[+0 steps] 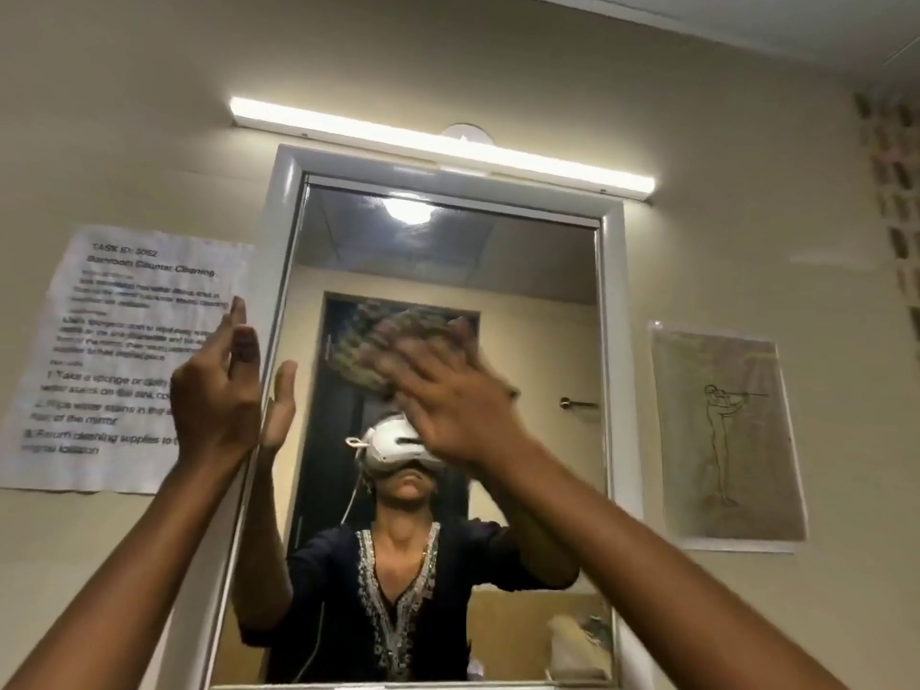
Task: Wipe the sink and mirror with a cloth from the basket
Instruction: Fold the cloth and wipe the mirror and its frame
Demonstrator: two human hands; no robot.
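The mirror (pixel 522 271) hangs in a white frame (pixel 613 341) straight ahead and above me. My right hand (pixel 448 390) is raised flat against the glass near its middle and presses a patterned cloth (pixel 393 341) to it; hand and cloth are blurred. My left hand (pixel 219 390) is lifted beside the mirror's left frame edge, fingers apart, holding nothing. The sink and the basket are out of view. The glass reflects a person in a white headset and dark top.
A lit tube lamp (pixel 443 146) runs above the mirror. A printed task sheet (pixel 124 351) is taped to the wall on the left, a line drawing (pixel 727 435) on the right. A vent grille (pixel 896 191) is at far right.
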